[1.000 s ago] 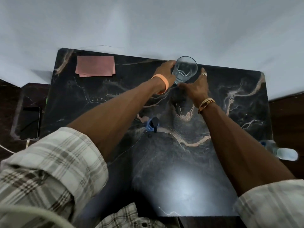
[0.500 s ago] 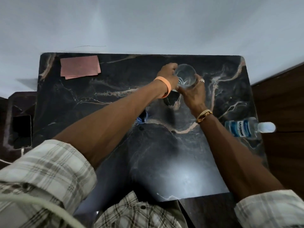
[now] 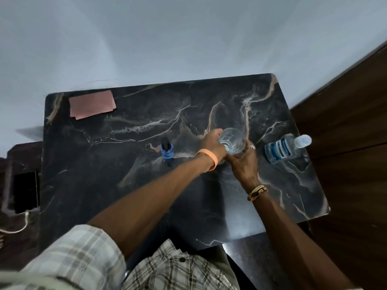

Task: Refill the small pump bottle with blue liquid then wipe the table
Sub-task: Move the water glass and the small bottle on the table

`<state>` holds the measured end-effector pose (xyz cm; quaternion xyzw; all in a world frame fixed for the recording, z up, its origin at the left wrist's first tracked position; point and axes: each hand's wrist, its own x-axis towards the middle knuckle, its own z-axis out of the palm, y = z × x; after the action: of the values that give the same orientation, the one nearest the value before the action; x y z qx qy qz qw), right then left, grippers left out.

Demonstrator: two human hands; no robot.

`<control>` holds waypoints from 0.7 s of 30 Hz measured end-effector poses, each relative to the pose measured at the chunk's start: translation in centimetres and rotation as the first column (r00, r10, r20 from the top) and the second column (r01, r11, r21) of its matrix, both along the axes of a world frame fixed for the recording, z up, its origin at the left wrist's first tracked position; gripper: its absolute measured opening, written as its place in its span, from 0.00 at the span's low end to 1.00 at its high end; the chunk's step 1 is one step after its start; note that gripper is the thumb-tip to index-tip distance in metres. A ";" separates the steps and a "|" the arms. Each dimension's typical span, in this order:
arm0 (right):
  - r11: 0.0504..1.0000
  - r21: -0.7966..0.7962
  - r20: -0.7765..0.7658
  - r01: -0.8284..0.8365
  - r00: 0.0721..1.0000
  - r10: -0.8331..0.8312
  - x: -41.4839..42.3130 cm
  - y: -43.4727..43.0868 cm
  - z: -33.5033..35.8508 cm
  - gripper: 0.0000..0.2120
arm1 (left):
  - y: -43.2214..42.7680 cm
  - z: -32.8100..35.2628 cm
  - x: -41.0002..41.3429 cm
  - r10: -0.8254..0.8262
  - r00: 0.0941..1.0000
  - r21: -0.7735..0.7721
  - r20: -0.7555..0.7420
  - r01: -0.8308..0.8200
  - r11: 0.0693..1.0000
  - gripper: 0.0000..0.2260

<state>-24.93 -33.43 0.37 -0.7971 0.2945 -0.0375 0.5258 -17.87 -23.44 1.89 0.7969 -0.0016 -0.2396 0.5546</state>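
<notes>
Fingers (image 3: pixel 217 132) of the left hand (image 3: pixel 211 143) curl round the left side of a clear glass (image 3: pixel 233 143), grasping it. Fingers (image 3: pixel 249 149) of the right hand (image 3: pixel 244 162) wrap its near and right side, also grasping; one carries a ring (image 3: pixel 252 146). Glass looks tilted and seems to hold nothing coloured (motion blur, so whether its base touches the worktop (image 3: pixel 125 185) I cannot tell).

Head view, continued:
- Small pump bottle (image 3: pixel 167 148): upright on the dark marbled worktop, just left of the left wrist, apart from both hands. Blue body, black pump top.
- Mouthwash bottle (image 3: pixel 279 150): lying on its side near the right edge, white cap pointing right, blue label up, pale blue liquid inside. Near the right hand, not touching it.
- Pink cloth (image 3: pixel 92 104): folded flat at the far left corner, well apart from everything else.
- Orange wristband (image 3: pixel 209 156) on the left wrist; gold bracelet (image 3: pixel 257 192) on the right.
- Phone (image 3: pixel 26 192) with a white cable (image 3: pixel 23 225) on a lower surface left of the worktop.
</notes>
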 end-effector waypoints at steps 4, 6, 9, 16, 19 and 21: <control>1.000 -0.012 -0.025 -0.014 1.000 0.014 -1.5 0.6 -0.7 0.35 | 0.6 -2.0 -1.5 0.005 0.996 -0.025 -0.087 -0.007 1.000 0.20; 1.000 -0.013 -0.027 -0.020 0.999 0.020 -1.8 0.6 -0.8 0.36 | 0.8 -2.7 -1.9 0.014 0.994 -0.036 -0.106 -0.018 0.999 0.24; 0.999 -0.017 -0.043 -0.034 0.999 0.033 -1.9 0.6 -0.8 0.38 | 1.1 -3.3 -2.0 0.005 0.997 -0.057 -0.073 -0.009 0.998 0.25; 0.935 -0.349 -0.016 -0.071 0.997 0.069 -2.9 1.3 0.6 0.35 | 3.8 -3.9 -5.0 -0.060 0.998 -0.014 -0.033 0.060 0.998 0.30; 0.854 -0.521 0.167 -0.019 0.978 0.124 -3.9 3.2 1.7 0.33 | 7.7 -4.5 -7.3 -0.038 0.998 -0.038 0.052 0.040 0.998 0.24; 0.834 -0.531 0.209 -0.151 0.931 0.301 -4.0 5.0 2.1 0.31 | 11.0 -4.9 -8.3 0.072 0.995 -0.030 0.063 -0.070 0.997 0.21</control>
<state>-28.89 -28.40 2.48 -0.9224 0.0987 -0.1643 0.3354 -26.20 -12.46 -3.04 0.7958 0.0057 -0.1940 0.5736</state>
